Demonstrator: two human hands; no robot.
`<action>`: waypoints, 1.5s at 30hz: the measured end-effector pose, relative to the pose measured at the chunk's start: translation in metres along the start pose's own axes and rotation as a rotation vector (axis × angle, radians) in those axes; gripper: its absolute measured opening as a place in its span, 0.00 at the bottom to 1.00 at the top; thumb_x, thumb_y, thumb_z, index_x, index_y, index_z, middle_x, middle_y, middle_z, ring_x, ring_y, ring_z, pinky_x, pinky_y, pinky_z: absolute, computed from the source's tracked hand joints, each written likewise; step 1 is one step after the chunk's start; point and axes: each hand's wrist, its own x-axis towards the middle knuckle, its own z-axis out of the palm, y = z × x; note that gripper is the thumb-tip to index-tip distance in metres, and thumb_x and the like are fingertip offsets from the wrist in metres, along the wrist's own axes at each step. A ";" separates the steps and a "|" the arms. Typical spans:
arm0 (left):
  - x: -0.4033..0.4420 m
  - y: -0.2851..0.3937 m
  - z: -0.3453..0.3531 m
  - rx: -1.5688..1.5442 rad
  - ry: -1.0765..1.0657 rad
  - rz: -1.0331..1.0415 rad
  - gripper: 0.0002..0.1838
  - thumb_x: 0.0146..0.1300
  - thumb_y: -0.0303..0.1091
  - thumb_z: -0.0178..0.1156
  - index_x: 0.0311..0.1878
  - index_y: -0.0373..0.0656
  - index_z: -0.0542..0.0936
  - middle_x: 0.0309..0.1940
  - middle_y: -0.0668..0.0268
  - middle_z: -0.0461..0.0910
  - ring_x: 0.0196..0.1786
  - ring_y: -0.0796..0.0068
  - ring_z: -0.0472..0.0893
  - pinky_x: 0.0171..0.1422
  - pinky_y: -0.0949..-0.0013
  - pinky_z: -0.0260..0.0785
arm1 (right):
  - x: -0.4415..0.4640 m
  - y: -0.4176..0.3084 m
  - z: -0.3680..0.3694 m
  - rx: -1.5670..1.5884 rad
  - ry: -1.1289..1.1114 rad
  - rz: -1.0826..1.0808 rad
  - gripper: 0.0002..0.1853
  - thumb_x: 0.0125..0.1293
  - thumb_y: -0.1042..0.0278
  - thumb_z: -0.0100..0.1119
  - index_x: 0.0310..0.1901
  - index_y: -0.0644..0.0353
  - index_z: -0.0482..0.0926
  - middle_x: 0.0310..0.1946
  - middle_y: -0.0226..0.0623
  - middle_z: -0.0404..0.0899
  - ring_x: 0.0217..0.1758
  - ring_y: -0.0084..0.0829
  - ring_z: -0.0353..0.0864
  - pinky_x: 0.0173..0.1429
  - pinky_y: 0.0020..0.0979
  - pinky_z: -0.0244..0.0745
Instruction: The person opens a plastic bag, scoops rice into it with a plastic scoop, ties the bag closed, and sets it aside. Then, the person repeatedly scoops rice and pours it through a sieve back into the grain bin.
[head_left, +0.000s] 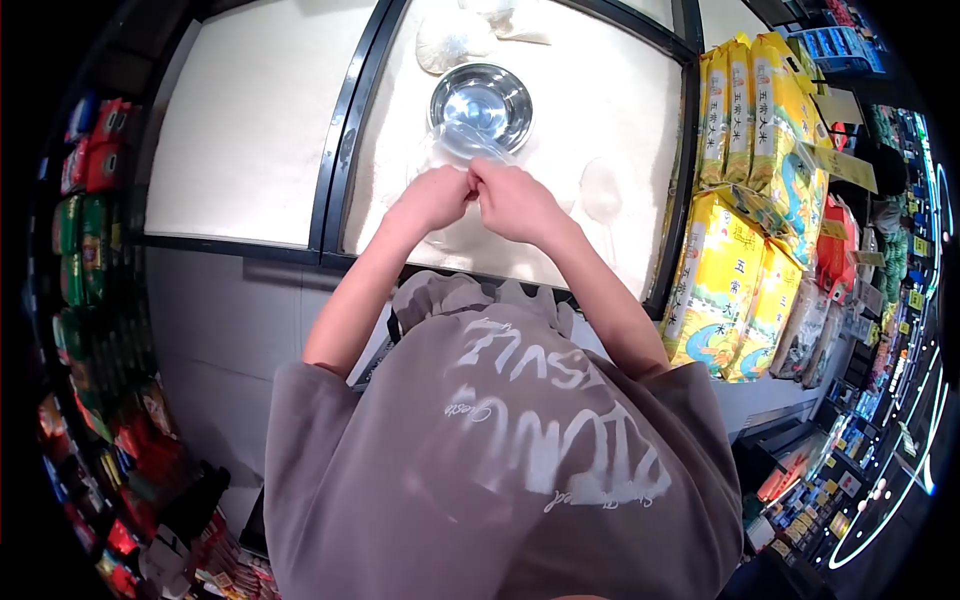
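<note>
My left hand (437, 196) and my right hand (514, 202) meet over the bin, both closed with fingers pinched together. Between them they grip a clear plastic bag (465, 142), whose film sticks out just beyond my fingers and overlaps the near rim of a shiny metal bowl (481, 105). What the bag holds is hard to make out. Under my hands lies white, rice-like grain (560, 130). To the right of my right hand, a pale translucent scoop (601, 190) rests on the grain with its handle towards me.
Clear bags (450, 42) lie behind the bowl. A black frame (334, 170) borders the bin and divides it from another pale-filled bin (250, 110) on the left. Yellow rice packs (725, 275) stand along the right edge. Shelves of packaged goods (95, 260) line the left.
</note>
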 end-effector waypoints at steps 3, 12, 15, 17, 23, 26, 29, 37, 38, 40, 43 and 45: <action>-0.020 -0.010 0.036 -0.093 -0.129 -0.146 0.13 0.55 0.21 0.51 0.40 0.42 0.82 0.38 0.54 0.83 0.46 0.56 0.81 0.51 0.58 0.73 | 0.019 0.060 0.032 -0.200 -0.175 0.133 0.14 0.58 0.72 0.50 0.45 0.58 0.79 0.39 0.44 0.82 0.45 0.44 0.81 0.51 0.40 0.74; 0.003 -0.048 0.065 0.112 0.133 -0.278 0.36 0.46 0.42 0.68 0.63 0.55 0.71 0.65 0.48 0.65 0.59 0.54 0.75 0.61 0.58 0.70 | 0.020 0.107 0.048 0.168 -0.195 -0.093 0.34 0.49 0.69 0.65 0.62 0.59 0.70 0.56 0.50 0.76 0.58 0.46 0.75 0.63 0.37 0.71; 0.017 -0.043 0.039 0.166 -0.159 -0.329 0.30 0.47 0.48 0.67 0.55 0.48 0.78 0.53 0.50 0.77 0.54 0.55 0.78 0.57 0.58 0.72 | 0.022 0.110 0.039 0.052 -0.252 -0.040 0.32 0.49 0.70 0.63 0.61 0.60 0.71 0.54 0.50 0.76 0.58 0.44 0.76 0.61 0.38 0.72; 0.016 -0.027 0.033 0.258 -0.270 -0.374 0.26 0.48 0.50 0.66 0.48 0.43 0.80 0.46 0.51 0.80 0.51 0.55 0.79 0.55 0.58 0.72 | 0.019 0.118 0.046 -0.019 -0.300 -0.056 0.31 0.51 0.70 0.59 0.61 0.59 0.72 0.54 0.49 0.77 0.57 0.44 0.76 0.61 0.38 0.72; -0.002 -0.001 0.043 0.242 -0.196 -0.177 0.19 0.56 0.46 0.60 0.31 0.35 0.81 0.34 0.52 0.81 0.43 0.53 0.79 0.50 0.58 0.71 | -0.022 0.125 0.017 -0.145 -0.370 -0.071 0.26 0.55 0.70 0.49 0.59 0.58 0.73 0.47 0.51 0.80 0.53 0.46 0.78 0.57 0.42 0.74; -0.006 0.010 0.032 0.188 -0.060 -0.105 0.19 0.56 0.45 0.62 0.27 0.35 0.77 0.32 0.52 0.79 0.43 0.53 0.78 0.50 0.57 0.70 | -0.033 0.121 0.010 -0.130 -0.207 -0.213 0.18 0.52 0.73 0.50 0.47 0.61 0.77 0.39 0.49 0.82 0.45 0.46 0.81 0.47 0.43 0.76; -0.011 0.004 0.033 0.201 0.031 -0.018 0.17 0.55 0.43 0.64 0.32 0.36 0.75 0.32 0.52 0.78 0.45 0.52 0.77 0.50 0.57 0.69 | -0.026 0.134 0.034 -0.040 0.020 -0.607 0.09 0.56 0.72 0.54 0.39 0.59 0.76 0.33 0.40 0.79 0.41 0.43 0.79 0.45 0.43 0.74; -0.012 0.005 0.055 0.248 0.292 0.170 0.15 0.56 0.38 0.65 0.47 0.47 0.78 0.55 0.63 0.75 0.55 0.59 0.76 0.59 0.59 0.68 | -0.020 0.156 0.046 0.164 0.067 -0.379 0.18 0.56 0.65 0.59 0.49 0.56 0.80 0.42 0.35 0.82 0.40 0.34 0.81 0.46 0.31 0.77; -0.009 -0.006 0.062 0.249 0.332 0.172 0.14 0.57 0.35 0.65 0.47 0.45 0.79 0.52 0.63 0.78 0.52 0.62 0.79 0.57 0.62 0.70 | -0.028 0.152 0.035 0.325 0.062 -0.237 0.14 0.58 0.68 0.59 0.47 0.57 0.81 0.38 0.36 0.82 0.38 0.31 0.83 0.43 0.30 0.77; -0.015 -0.026 0.075 -0.241 0.383 -0.059 0.13 0.58 0.31 0.65 0.47 0.43 0.80 0.49 0.62 0.80 0.49 0.67 0.81 0.54 0.65 0.72 | -0.040 0.168 0.039 0.642 0.362 -0.301 0.11 0.60 0.72 0.59 0.45 0.60 0.82 0.36 0.38 0.83 0.36 0.30 0.83 0.42 0.28 0.77; -0.028 -0.021 0.074 -1.130 0.811 -0.289 0.10 0.63 0.24 0.60 0.47 0.32 0.80 0.43 0.57 0.82 0.44 0.71 0.83 0.48 0.74 0.75 | -0.063 0.206 0.045 0.771 0.697 -0.096 0.11 0.60 0.73 0.59 0.45 0.64 0.81 0.37 0.40 0.82 0.39 0.32 0.82 0.46 0.28 0.77; -0.039 -0.012 0.078 -1.318 1.064 -0.313 0.09 0.65 0.24 0.58 0.46 0.30 0.79 0.42 0.55 0.82 0.44 0.68 0.83 0.48 0.73 0.75 | -0.088 0.251 0.056 0.411 0.770 0.245 0.17 0.60 0.67 0.61 0.51 0.63 0.77 0.46 0.42 0.79 0.49 0.37 0.79 0.55 0.34 0.74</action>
